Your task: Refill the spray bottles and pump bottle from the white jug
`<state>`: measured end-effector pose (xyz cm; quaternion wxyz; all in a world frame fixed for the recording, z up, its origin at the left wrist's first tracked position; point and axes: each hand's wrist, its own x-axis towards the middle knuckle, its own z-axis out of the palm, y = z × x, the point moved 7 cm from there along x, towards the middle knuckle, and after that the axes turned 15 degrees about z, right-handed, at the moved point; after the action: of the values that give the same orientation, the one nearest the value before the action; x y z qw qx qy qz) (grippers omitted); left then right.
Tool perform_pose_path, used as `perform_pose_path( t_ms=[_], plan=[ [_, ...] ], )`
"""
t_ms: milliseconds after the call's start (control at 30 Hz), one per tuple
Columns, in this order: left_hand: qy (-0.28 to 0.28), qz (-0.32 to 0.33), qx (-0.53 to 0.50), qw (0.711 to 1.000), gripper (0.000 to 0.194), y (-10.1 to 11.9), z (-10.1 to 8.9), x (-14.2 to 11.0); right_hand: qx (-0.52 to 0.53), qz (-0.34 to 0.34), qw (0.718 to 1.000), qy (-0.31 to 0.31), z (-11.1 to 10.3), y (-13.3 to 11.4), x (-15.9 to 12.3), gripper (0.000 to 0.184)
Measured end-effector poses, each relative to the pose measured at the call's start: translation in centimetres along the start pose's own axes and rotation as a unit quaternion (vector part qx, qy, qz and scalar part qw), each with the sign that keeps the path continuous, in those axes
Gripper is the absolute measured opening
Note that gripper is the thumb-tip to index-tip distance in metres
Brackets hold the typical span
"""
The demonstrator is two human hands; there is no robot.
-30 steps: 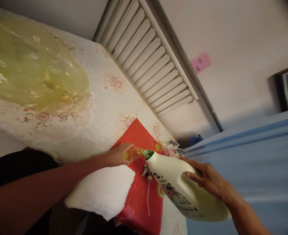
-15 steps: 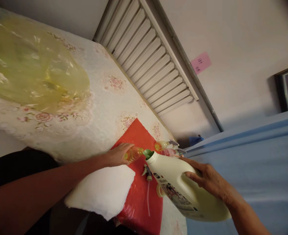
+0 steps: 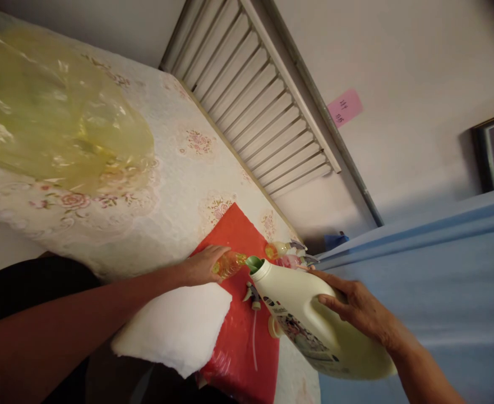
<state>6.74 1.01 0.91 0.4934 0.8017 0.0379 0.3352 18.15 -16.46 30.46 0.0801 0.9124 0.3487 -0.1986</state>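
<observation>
My left hand [image 3: 207,264] is wrapped round a small clear yellow bottle [image 3: 231,264], whose neck points right. My right hand [image 3: 351,306] grips a large pale-green jug [image 3: 314,331] by its handle. The jug is tilted, and its green spout [image 3: 254,264] sits right at the small bottle's mouth; whether liquid is flowing I cannot make out. Below the spout, a spray trigger head [image 3: 254,295] with a thin tube lies on a red mat [image 3: 247,348]. A pale cap [image 3: 275,327] is partly hidden by the jug.
Two spray bottles, one yellow [image 3: 275,250] and one pink [image 3: 289,261], lie behind the jug. White cloth [image 3: 179,331] is near my left forearm. A yellow plastic bag [image 3: 61,112] rests on the floral tablecloth [image 3: 175,185]. A radiator [image 3: 255,95] borders the table; blue curtain [image 3: 440,292] hangs right.
</observation>
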Motion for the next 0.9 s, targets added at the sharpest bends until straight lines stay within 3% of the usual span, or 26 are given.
perform_pose_path(
  t_ms=[900],
  plan=[
    [0.000,0.002,0.008,1.000,0.079,0.41,-0.18,0.10,-0.010,0.002,1.000,0.005,-0.09,-0.25,-0.08,0.059]
  ],
)
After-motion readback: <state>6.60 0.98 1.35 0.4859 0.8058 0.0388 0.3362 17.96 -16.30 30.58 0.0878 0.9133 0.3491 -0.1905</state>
